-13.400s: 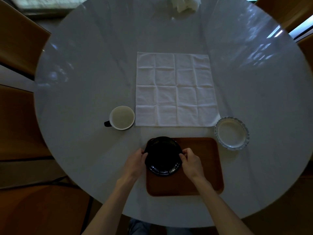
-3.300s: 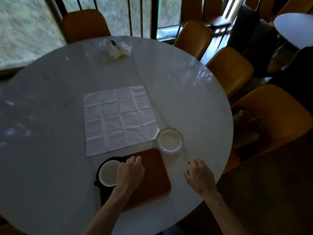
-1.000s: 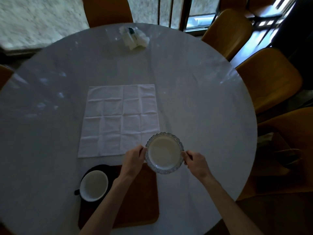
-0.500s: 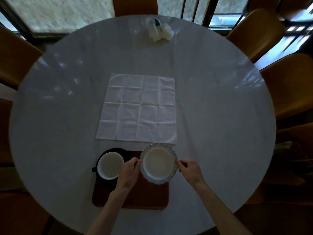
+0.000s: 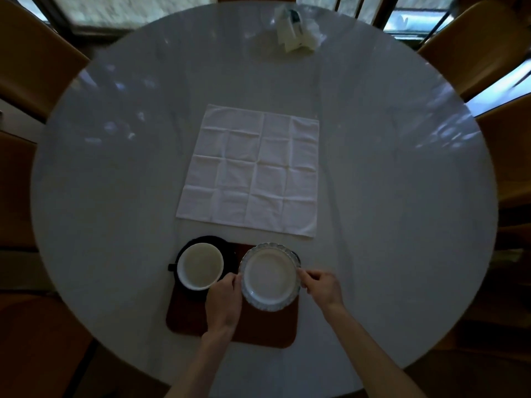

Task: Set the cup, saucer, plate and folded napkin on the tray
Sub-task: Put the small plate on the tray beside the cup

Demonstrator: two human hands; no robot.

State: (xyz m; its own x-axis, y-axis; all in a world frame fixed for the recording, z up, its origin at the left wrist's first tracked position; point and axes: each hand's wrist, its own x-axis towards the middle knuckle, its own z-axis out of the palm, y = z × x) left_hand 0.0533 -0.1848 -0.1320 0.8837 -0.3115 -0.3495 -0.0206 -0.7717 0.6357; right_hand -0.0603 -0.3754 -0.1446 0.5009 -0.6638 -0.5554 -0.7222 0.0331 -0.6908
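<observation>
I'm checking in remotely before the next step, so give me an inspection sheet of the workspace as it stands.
Surface: round pale table, glossy with reflections.
Job's things: cup on dark saucer on brown tray; scalloped plate over the tray's right part; napkin unfolded, flat on table.
Clutter: crumpled white wrapper at far edge.
Grippers: left hand and right hand grip the plate's rim.
Cables: nothing seen.
Surroundings: tan chairs, windows.
</observation>
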